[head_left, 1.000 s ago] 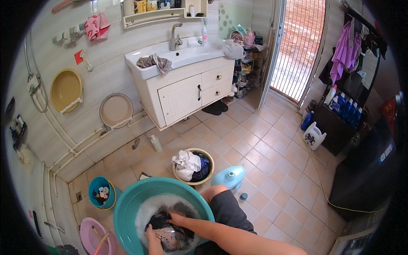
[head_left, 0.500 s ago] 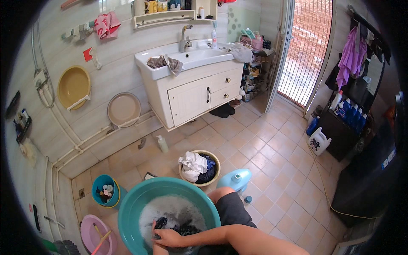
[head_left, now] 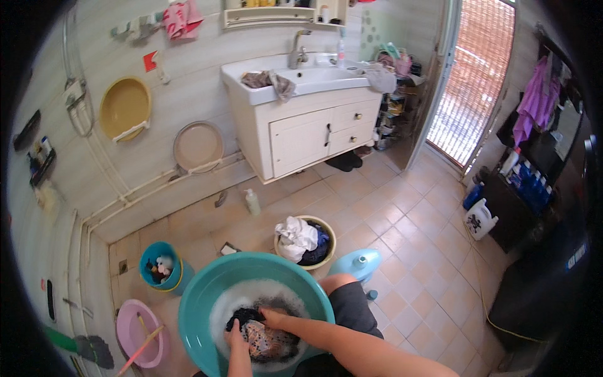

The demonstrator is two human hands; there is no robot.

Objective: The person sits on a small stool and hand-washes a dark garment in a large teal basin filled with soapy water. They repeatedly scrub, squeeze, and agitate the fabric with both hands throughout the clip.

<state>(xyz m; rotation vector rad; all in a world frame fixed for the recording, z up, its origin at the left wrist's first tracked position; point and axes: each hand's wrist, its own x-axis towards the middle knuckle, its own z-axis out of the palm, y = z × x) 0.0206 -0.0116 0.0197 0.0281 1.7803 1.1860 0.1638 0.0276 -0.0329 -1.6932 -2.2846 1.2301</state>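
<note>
A large teal basin point(head_left: 202, 276) with foamy water point(head_left: 226, 301) stands before me. My left hand point(head_left: 236, 337) grips the near left edge of a wet dark cloth point(head_left: 242, 317) at the water's surface. My right hand point(head_left: 274, 318) holds its far right side, fingers curled over it and partly hidden. Just below the hands, a light spotted cloth point(head_left: 266, 342) spreads in the water; whether it is part of the dark cloth, I cannot tell.
Beyond the basin sits a tub point(head_left: 333, 242) of white and dark clothes. A light-blue jug point(head_left: 359, 264) lies to its right, its cap point(head_left: 372, 295) nearby. A blue bucket point(head_left: 182, 276) and pink basin point(head_left: 125, 320) are at left; a sink cabinet point(head_left: 301, 141) is ahead.
My hands, earlier close together with the right one over the left, are now apart with cloth between them. The spotted cloth has come into sight. The view has shifted slightly.
</note>
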